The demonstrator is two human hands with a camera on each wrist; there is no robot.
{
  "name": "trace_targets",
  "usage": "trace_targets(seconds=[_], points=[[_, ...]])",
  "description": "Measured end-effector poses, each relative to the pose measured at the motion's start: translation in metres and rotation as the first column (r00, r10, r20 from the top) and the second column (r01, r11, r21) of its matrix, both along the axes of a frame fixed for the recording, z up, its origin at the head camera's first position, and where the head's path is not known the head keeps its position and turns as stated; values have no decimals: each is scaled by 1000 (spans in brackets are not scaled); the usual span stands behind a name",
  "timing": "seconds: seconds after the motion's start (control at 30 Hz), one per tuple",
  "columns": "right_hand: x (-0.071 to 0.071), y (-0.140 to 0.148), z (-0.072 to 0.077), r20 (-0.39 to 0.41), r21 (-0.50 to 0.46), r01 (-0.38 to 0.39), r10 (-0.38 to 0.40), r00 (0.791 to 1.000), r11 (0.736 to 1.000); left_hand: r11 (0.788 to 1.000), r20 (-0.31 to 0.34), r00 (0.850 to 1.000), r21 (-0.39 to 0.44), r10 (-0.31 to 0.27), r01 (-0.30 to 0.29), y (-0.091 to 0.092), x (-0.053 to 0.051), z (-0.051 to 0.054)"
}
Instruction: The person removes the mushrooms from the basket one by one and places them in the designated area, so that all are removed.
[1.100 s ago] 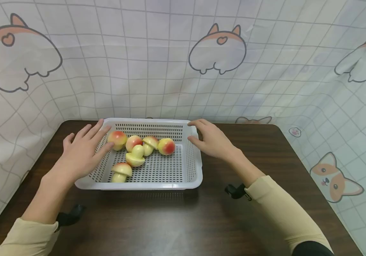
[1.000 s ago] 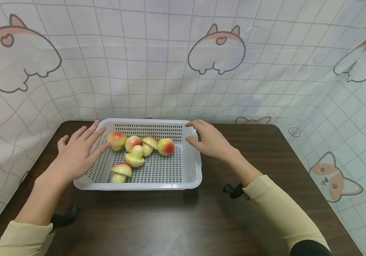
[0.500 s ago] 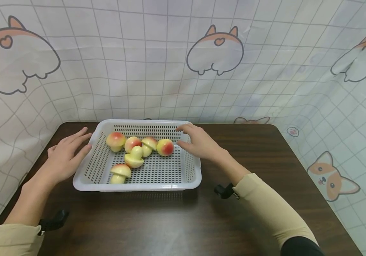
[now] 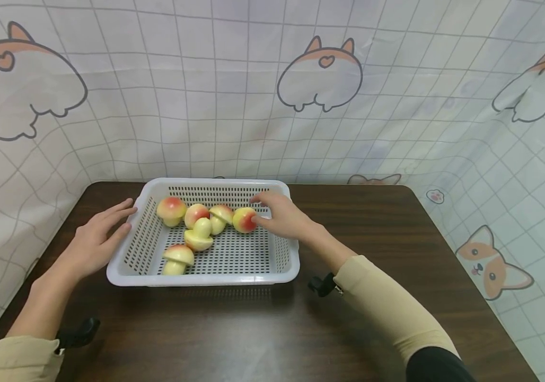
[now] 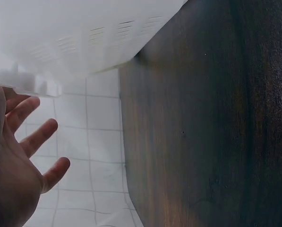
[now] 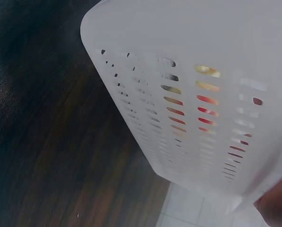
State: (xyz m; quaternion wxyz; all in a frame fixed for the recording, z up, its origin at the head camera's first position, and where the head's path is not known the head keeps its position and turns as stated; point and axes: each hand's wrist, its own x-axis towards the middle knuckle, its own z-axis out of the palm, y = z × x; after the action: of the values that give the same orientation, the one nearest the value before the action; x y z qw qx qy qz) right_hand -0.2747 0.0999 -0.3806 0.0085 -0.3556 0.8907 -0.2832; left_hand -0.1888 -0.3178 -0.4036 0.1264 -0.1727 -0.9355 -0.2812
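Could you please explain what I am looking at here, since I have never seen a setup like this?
There is no machine: a person works with two bare hands. The wide picture is taken from the person's head, looking down; the other two come from the left and right wrists, which is why the basket's outer walls loom so large there.

On the dark wooden table stands a white slotted plastic basket. It holds six yellow-and-red pieces, several plainly mushroom-shaped.

The left hand is at the basket's left side, holding nothing. The right hand is over the right side, fingers beside the rightmost piece; I cannot tell whether they touch it.
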Motion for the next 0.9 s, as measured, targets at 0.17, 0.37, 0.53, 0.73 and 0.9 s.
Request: trace_targets(seconds=[0.17,0.37,0.53,0.73,0.9], points=[[-6,-7,-5,21,21,-20,20,1000,1000,1000,26,1000,-12,8,-8,1,-2,-2],[-13,-18,-9,18,110,-31,29,999,993,999,78,997,34,5,-8,0,-4,-6],[-14,-24,-7,92,162,-8,-7,996,987,997,69,997,77,-24,19,0,-4,-8],[-17,-29,-9,112,254,-5,-24,993,967,995,59,998,95,-24,18,2,-4,-9],[-18,-34,-13,129,286,-6,-32,991,958,995,73,997,95,-17,10,1,-3,-10]])
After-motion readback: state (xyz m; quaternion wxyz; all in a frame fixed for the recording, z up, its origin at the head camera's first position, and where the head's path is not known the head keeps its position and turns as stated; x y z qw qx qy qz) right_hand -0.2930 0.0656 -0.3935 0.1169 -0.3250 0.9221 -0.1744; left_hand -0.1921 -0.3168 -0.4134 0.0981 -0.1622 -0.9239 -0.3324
